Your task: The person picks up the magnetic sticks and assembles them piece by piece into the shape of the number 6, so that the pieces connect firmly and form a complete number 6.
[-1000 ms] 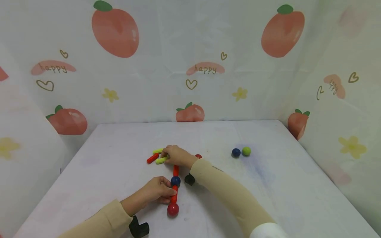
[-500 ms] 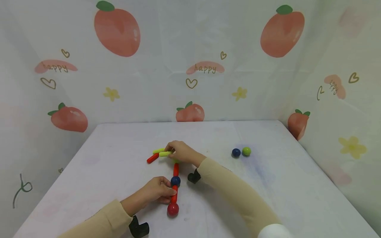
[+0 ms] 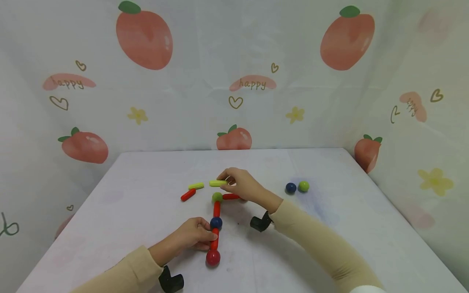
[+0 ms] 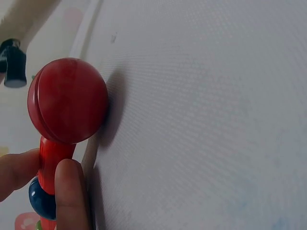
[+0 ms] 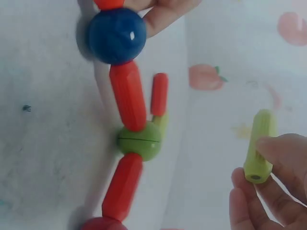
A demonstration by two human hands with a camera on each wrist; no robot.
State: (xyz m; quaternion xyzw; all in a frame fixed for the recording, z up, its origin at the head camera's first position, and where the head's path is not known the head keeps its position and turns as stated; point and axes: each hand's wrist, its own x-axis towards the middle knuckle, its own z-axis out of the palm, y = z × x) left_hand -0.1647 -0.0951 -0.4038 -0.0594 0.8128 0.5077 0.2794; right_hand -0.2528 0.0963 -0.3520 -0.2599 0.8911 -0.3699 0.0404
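My left hand (image 3: pixel 191 234) pinches a red rod (image 4: pixel 49 165) between thumb and fingers. This rod joins a large red ball (image 3: pixel 213 257) at the near end to a blue ball (image 3: pixel 216 223). Beyond the blue ball, a second red rod (image 3: pixel 217 209) runs to a green ball (image 3: pixel 217 197), and a third red rod (image 3: pixel 231 196) goes off to the right from it. That rod leads to another red ball (image 5: pixel 103 224), mostly covered by my right hand (image 3: pixel 242 184) in the head view. My right hand pinches a yellow-green rod (image 5: pixel 259 148) with a dark disc in its end, held just behind the green ball.
A loose yellow-green rod (image 3: pixel 196 185) and a loose red rod (image 3: pixel 188 195) lie left of the chain. Farther right, a blue ball (image 3: pixel 291 188) and a green ball (image 3: pixel 303 186) sit side by side on the white table (image 3: pixel 348 228). A printed cloth hangs behind.
My right hand has lifted a yellow-green rod from the loose rods and moved it right, behind the green ball. My left hand stays still on its red rod.
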